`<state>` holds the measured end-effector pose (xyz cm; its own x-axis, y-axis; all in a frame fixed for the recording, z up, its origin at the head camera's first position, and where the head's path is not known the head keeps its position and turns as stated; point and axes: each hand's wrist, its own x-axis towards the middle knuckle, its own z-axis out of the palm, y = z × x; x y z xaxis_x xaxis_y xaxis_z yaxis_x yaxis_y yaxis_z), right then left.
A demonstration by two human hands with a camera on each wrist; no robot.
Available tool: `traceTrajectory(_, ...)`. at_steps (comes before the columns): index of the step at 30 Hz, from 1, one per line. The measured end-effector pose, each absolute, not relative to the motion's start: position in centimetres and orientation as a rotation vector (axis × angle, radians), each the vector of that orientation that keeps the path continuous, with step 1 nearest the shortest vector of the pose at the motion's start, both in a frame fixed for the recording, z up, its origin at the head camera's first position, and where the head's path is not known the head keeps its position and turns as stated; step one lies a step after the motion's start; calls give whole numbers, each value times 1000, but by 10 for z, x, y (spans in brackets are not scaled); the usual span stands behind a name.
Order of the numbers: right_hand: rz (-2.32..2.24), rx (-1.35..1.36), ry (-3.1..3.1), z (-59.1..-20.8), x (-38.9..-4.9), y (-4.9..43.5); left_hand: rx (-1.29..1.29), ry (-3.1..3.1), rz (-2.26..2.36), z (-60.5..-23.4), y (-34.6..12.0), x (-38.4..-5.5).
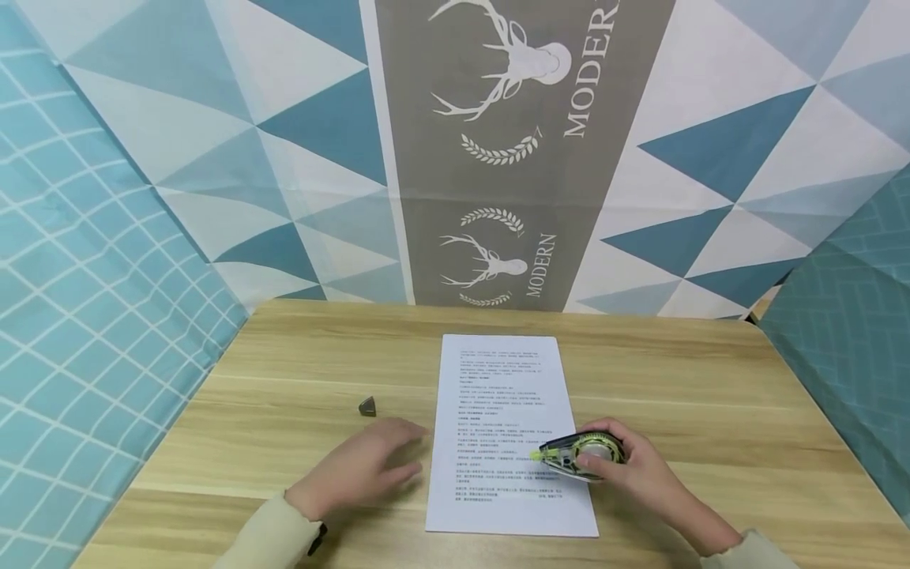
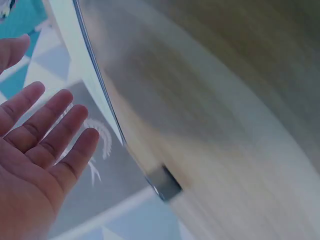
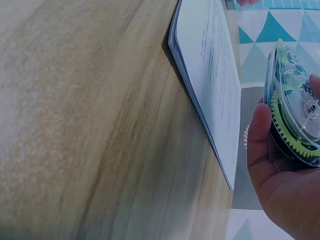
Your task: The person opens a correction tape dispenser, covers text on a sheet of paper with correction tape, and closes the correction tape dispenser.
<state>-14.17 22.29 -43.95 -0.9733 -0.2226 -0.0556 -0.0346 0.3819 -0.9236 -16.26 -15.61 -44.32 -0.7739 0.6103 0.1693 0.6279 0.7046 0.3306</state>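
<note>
My right hand (image 1: 636,466) grips a correction tape dispenser (image 1: 579,456) with a clear case and a yellow-green gear inside, seen close up in the right wrist view. Its tip points left, over the right side of a stack of printed paper (image 1: 498,514). To the left of the paper is my left hand (image 1: 370,466), fingers extended and holding nothing, with the fingertips near the sheet's left edge. Just beyond that hand lies a small dark cap (image 1: 367,406), which also shows in the left wrist view.
The paper lies on a wood-grain table (image 1: 320,348). A patterned cloth (image 1: 490,158) with triangles and deer heads hangs behind the table's far edge. Blue checked cloth (image 1: 107,276) borders the left side, and teal cloth (image 1: 846,340) the right.
</note>
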Motion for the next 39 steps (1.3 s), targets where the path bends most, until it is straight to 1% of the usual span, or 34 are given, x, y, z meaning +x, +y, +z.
traceTrajectory(11, -1685, -112, 2404, -436, -145, 220, -694, -2880, -712, -444, -194, -175)
traceTrajectory(20, -1674, -111, 2406, -437, -146, 220, -470, -2926, -812, -448, -211, -189)
traceTrajectory(28, -1674, -76, 2404, -440, -149, 220, -408, -2983, -796, -451, -217, -197)
traceTrajectory(35, -1694, -107, 2369, -443, -151, 221, -351, -3017, -870, -453, -217, -201)
traceTrajectory(39, -1685, -80, 2370, -444, -151, 220, -318, -3036, -894, -455, -217, -204)
